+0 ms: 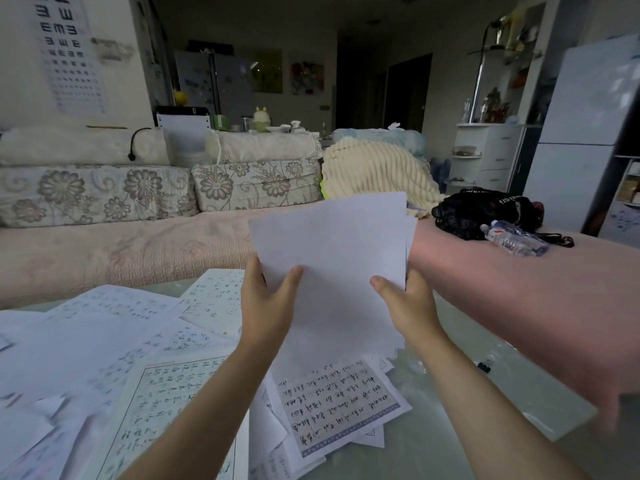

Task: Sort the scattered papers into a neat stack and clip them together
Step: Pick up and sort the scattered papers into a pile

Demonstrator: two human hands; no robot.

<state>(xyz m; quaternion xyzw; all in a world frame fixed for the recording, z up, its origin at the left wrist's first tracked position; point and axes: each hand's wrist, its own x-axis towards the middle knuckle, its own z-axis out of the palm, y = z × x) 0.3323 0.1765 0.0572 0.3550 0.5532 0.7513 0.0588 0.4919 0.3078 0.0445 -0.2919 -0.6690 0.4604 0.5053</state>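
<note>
We open on the long pink-covered sofa, running across the far side and bending down the right, hemming the desk on two edges. The desk is pale glass, and its left half lies under scattered papers, handwritten sheets fanned at all angles and overlapping, some running out of view at the left and bottom. Bare glass shows only to the right of that pile, a strip reaching the desk's right edge beside the sofa.

Above the pile a sheaf of sheets stands nearly upright with its blank side to us, leaning slightly left. Its edges are not flush: a second sheet peeks out along the right side. Its lower end drops to the pile, just above a bordered page.

On the sofa's right end sits a black bag, well apart from the papers.

The left hand pinches the sheaf's left edge, thumb in front and fingers behind. The right hand grips the right edge the same way.

A water bottle lies against the bag. Smallest of all, a black binder clip rests on the bare glass, right of the right forearm.
</note>
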